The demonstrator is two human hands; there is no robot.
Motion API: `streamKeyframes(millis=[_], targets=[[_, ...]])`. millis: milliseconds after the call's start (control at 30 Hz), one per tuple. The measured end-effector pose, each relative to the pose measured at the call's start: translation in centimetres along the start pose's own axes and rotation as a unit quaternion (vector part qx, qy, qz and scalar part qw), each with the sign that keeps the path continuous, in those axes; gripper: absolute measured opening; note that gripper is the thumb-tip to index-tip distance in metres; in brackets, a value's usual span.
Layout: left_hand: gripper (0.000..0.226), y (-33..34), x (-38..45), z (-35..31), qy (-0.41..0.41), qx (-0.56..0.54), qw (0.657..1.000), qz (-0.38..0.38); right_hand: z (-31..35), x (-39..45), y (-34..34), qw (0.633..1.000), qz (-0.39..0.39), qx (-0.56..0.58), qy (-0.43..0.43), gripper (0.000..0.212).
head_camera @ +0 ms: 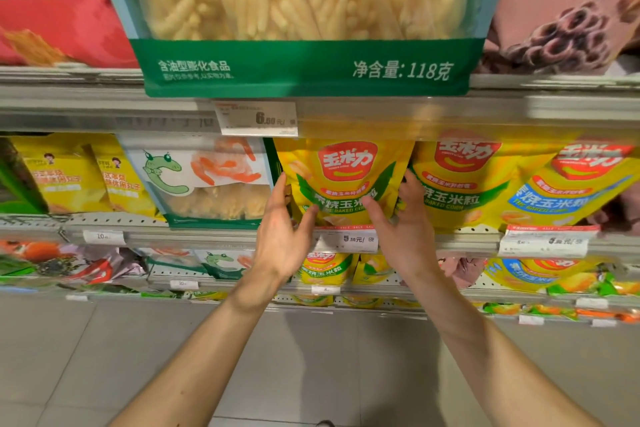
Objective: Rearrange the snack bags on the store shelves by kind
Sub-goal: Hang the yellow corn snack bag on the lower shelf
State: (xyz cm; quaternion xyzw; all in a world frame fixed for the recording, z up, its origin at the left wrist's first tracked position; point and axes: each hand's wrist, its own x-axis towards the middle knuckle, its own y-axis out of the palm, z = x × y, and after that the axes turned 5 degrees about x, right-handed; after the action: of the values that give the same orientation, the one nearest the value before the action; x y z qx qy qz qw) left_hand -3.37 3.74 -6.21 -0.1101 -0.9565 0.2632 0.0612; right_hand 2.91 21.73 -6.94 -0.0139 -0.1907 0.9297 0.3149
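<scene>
Far left, second shelf: two yellow plastic snack bags with a small cartoon face (65, 173) are standing upright. Just beside them a clear-windowed bag printed with a green cartoon creature and orange shrimp (201, 180) is leaning against the grey metal shelf rail (173, 236).

Centre: the left hand (280, 236) is reaching up to the left edge of a yellow corn-snack bag with a red logo and green band (346, 180); its fingers (280, 191) are lying fairly straight along the bag's side, thumb pressing the front. The right hand (405, 232) is mirroring this on the bag's right edge, fingers spread, thumb on the front. The bag is standing upright on the second shelf between both hands, above a white price tag reading 5.50 (346, 239).

Right: a matching yellow bag with green band (453, 184) is touching it, then a yellow bag with a blue band (568, 191).

Above, a large green-bottomed bag of pale puffed sticks (304, 28) is overhanging the top shelf.
</scene>
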Motion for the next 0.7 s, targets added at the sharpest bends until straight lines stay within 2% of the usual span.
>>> streamKeyframes(millis=[133, 267, 400, 567, 700], targets=[[0.056, -0.1, -0.2, 0.5, -0.005, 0.014, 1.000, 0.002, -0.2, -0.4, 0.2, 1.000, 0.016, -0.017, -0.001, 0.079], [0.080, 0.2, -1.0, 1.3, -0.047, 0.062, 0.995, 0.060, -0.5, -0.6, 0.2, 0.999, 0.028, -0.033, -0.006, 0.079], [0.061, 0.1, -0.1, 0.6, -0.046, 0.011, 0.998, 0.042, 0.0, -0.3, 0.0, 0.998, 0.042, -0.037, 0.008, 0.075], [0.072, -0.6, 0.0, -1.0, -0.048, -0.021, 0.997, 0.061, 1.1, -0.1, -0.3, 0.999, 0.031, -0.025, 0.026, 0.065], [0.086, -0.9, -0.1, -1.8, -0.041, -0.049, 0.997, 0.046, 1.7, -0.4, -0.1, 0.999, 0.034, -0.019, 0.037, 0.067]])
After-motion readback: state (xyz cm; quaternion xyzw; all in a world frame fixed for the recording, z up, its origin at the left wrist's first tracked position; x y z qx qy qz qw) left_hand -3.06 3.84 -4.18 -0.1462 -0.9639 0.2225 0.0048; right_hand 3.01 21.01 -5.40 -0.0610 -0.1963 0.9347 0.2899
